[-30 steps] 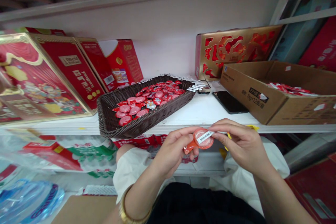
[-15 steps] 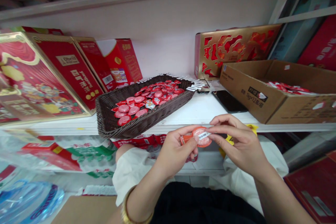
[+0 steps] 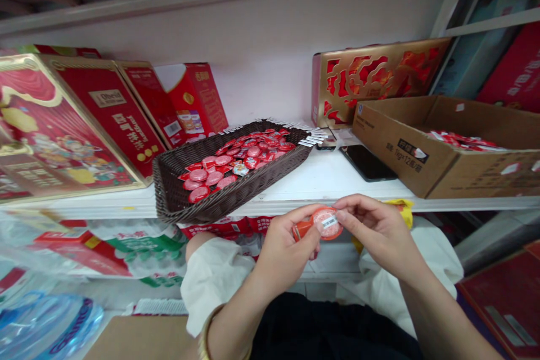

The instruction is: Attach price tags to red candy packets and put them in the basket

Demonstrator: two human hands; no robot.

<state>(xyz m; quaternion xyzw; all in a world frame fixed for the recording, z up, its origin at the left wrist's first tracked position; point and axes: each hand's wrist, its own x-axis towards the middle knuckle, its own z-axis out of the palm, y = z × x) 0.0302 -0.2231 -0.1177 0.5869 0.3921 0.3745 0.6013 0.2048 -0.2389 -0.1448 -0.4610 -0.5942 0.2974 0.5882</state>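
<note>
Across the white shelf (image 3: 291,177), a cardboard carton (image 3: 386,146) at the right holds a small heap of red packets (image 3: 462,140), and a wicker basket (image 3: 253,181) left of centre holds many more, with white strips (image 3: 313,138) lining its rim. Near me, the left hand (image 3: 291,244) grips an orange packet (image 3: 324,212) just before the shelf edge. The right hand's (image 3: 373,229) fingertips meet its right side, pinching or pressing, I can't tell. One label (image 3: 329,221) already lies across it, seemingly nearly settled; strips and packets remain.
</note>
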